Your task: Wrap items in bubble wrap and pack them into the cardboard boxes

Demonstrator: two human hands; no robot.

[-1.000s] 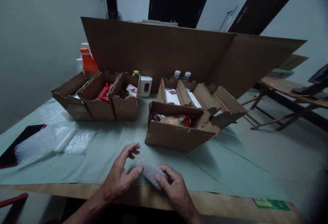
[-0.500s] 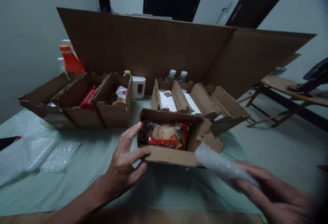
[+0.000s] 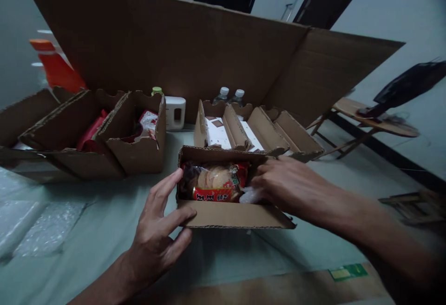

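Observation:
In front of me on the green tablecloth stands an open cardboard box (image 3: 240, 215). A red and clear packet of round biscuits (image 3: 214, 179) lies inside its left part. My left hand (image 3: 158, 230) grips the box's left end, thumb on the front wall and fingers at the side. My right hand (image 3: 287, 182) reaches into the right end, closed around bubble wrap (image 3: 251, 195). Only a bit of the wrap shows beside the packet; the fingers hide the rest.
Behind stand cardboard bins (image 3: 139, 156) at left and more bins (image 3: 261, 128) at right. A white jug (image 3: 176, 112) and bottles are near a tall cardboard panel (image 3: 195, 49). Bubble wrap sheets (image 3: 49, 228) lie at left; a wooden stool (image 3: 369, 116) stands at right.
My right hand has moved left and forward, bringing the bubble wrap from in front of the box into its right end. My left hand stays on the box. The view has shifted.

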